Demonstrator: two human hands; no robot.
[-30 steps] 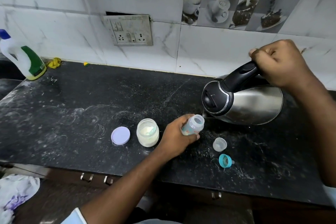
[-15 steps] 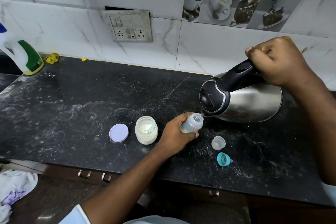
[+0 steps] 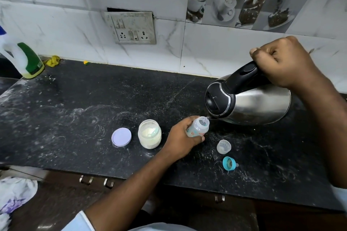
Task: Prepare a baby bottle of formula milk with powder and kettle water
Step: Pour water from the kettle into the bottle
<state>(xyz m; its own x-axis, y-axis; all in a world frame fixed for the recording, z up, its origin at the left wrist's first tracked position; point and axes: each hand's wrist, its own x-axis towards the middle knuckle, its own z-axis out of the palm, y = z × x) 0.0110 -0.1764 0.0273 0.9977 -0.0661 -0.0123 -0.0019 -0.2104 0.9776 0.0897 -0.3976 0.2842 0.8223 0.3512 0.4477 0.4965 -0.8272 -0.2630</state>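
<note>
My left hand (image 3: pixel 181 137) grips a small clear baby bottle (image 3: pixel 199 126), tilted with its open mouth toward the kettle. My right hand (image 3: pixel 281 63) grips the black handle of a steel kettle (image 3: pixel 249 103), which is tipped left so its spout touches the bottle's rim. An open jar of white powder (image 3: pixel 149 134) stands just left of my left hand, with its lilac lid (image 3: pixel 121 137) lying beside it. The bottle's clear cap (image 3: pixel 223 146) and teal teat ring (image 3: pixel 228 163) lie on the black counter (image 3: pixel 75 108) to the right of the bottle.
A white and green plastic bottle (image 3: pixel 24 60) stands at the counter's far left by the tiled wall. A socket plate (image 3: pixel 132 28) is on the wall. Yellow scraps (image 3: pixel 53 60) lie by the wall. A white cloth (image 3: pixel 15 195) shows below the counter edge at left.
The kettle has tipped further and its spout has come down to the bottle's mouth. My left hand has kept the bottle tilted in the same spot.
</note>
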